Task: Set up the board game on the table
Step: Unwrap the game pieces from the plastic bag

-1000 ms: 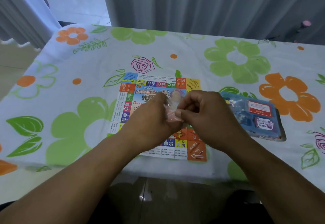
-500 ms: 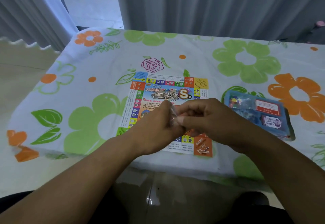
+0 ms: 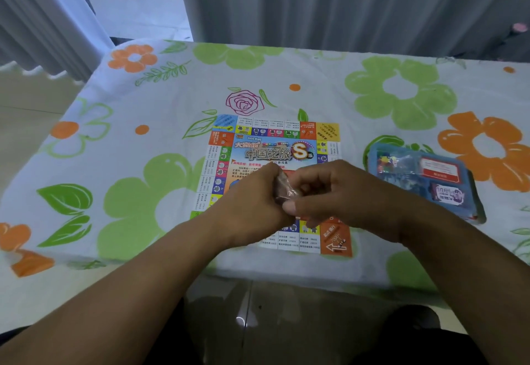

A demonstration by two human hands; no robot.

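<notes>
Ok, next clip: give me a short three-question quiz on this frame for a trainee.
1. True or false: the board lies flat and open on the tablecloth.
2. Which hands hold the clear bag? A) left only B) right only C) both
3. Fill in: from the person's view, the blue tray sits to the board's ____.

Key: 1 true. 2 C: the left hand and right hand both pinch it above the board. 3 right.
</notes>
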